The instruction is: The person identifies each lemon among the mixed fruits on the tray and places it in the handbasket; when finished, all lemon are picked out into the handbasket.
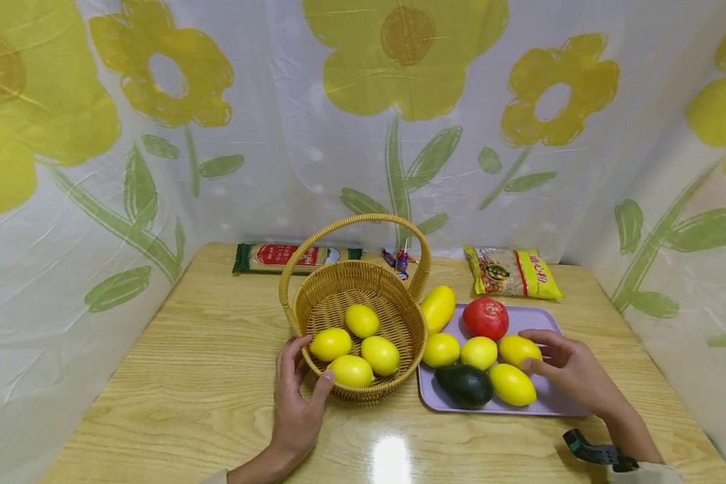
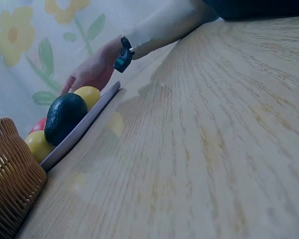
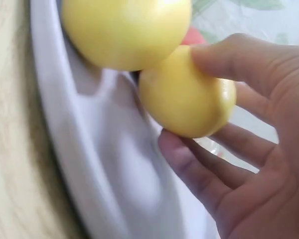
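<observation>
My left hand [image 1: 296, 410] grips the near-left rim of a round wicker basket [image 1: 339, 286] with a tall arched handle, thumb over the rim and fingers along its outside. Several yellow lemons [image 1: 361, 321] lie inside it. To the right, my right hand [image 1: 571, 370] holds a lemon [image 3: 184, 97] between thumb and fingers, at the right of a lilac tray [image 1: 544, 402]. Beside it on the tray lie more lemons [image 1: 512, 385], a dark green avocado [image 1: 464, 386] and a red pomegranate [image 1: 486, 318]. A yellow mango [image 1: 438, 308] rests between basket and tray.
Behind the basket lies a green-ended noodle packet [image 1: 278, 257], with a few wrapped candies [image 1: 401, 262] to its right. A yellow food bag [image 1: 513, 271] sits behind the tray. A flower-printed curtain [image 1: 266, 168] closes off the wooden table [image 1: 206, 376] at back and sides.
</observation>
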`<state>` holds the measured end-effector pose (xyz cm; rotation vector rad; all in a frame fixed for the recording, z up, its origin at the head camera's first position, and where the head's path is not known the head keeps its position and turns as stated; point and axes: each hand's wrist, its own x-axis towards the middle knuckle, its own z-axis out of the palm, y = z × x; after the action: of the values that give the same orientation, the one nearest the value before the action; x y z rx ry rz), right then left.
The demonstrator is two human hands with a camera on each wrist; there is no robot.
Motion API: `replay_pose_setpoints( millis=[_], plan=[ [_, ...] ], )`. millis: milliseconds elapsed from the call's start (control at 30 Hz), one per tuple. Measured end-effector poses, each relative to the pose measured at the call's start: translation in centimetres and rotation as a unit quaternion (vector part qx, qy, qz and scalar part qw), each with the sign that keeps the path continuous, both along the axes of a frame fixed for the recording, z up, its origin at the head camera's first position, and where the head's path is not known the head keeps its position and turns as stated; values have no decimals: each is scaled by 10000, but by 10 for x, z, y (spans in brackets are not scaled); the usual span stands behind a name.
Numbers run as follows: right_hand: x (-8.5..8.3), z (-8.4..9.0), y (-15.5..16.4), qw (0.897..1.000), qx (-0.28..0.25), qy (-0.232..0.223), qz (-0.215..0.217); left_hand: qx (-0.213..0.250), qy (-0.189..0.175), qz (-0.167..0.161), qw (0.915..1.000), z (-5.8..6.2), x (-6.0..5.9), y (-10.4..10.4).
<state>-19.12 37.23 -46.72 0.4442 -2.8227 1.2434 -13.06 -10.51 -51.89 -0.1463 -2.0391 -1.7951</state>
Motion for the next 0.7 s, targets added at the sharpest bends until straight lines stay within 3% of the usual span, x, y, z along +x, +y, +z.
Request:
replay_pose_setpoints(
  millis=[133, 233, 467, 700],
  plan=[
    [8, 15, -1, 9981, -588, 183, -13, 5, -8, 8, 10000, 0, 1, 0],
    [14, 35, -8, 9940, -1036, 194, 305, -5, 18, 12, 10000, 0, 0, 0],
    [5, 73, -59, 9781, -1221, 90, 1685, 36, 70, 31, 10000, 0, 0, 1],
    [-14, 76, -138, 9534, -962, -209, 2851, 48, 56, -3, 10000, 0, 0, 0]
  ],
)
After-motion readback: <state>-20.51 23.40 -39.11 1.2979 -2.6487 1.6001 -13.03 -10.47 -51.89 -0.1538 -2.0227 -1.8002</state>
